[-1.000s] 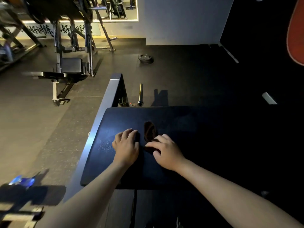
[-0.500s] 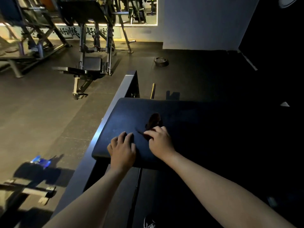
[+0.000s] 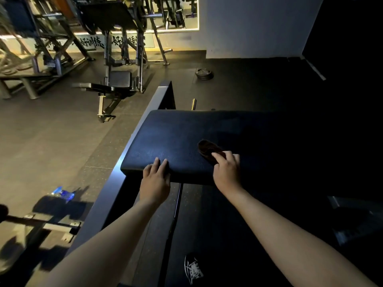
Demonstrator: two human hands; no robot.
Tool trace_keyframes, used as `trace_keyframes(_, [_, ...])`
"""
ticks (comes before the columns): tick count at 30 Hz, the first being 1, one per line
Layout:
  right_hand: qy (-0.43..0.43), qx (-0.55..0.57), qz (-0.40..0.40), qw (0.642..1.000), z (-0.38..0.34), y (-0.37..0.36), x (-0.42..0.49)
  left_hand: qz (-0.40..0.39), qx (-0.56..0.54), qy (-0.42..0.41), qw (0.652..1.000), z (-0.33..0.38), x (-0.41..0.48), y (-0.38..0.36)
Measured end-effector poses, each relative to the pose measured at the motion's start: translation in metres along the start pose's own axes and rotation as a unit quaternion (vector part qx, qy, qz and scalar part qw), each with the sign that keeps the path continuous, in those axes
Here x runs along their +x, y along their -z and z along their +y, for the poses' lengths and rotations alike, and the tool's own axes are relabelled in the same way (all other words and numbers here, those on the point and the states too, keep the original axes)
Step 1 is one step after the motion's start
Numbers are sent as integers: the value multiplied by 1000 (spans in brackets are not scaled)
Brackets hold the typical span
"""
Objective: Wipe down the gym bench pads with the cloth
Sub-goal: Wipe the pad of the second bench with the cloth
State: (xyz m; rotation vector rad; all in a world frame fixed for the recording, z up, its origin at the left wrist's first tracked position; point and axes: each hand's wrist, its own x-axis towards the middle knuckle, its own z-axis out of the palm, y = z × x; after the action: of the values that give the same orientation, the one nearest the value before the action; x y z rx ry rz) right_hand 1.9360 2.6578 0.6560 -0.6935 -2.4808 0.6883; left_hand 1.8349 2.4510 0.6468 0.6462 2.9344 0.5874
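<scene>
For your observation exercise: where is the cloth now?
In the head view, the cloth lies on the bench pad, partly beneath the right hand, near the pad's front edge.

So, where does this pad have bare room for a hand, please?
The pad is bare between the cloth, its far edge and the frame rail. Its near edge is crowded: left hand, and right hand on the cloth. Farther right is too dark to judge.
</scene>
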Motion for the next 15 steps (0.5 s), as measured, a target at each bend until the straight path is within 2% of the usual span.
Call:
trace_keyframes(4, [62, 22, -79, 995, -46, -33, -13, -27, -15, -17, 999, -7, -8, -7])
trace_keyframes(9, [149, -20, -207, 967, -79, -43, -19, -55, -13, -7, 998, -7, -5, -7])
trace_keyframes(12, [172, -68, -195, 963, -58, -29, -19, -50, -9, 21, 998, 6, -9, -8])
trace_keyframes(15, [154, -58, -173, 971, -25, -8, -26, -36, 4, 35, 999, 18, -16, -11])
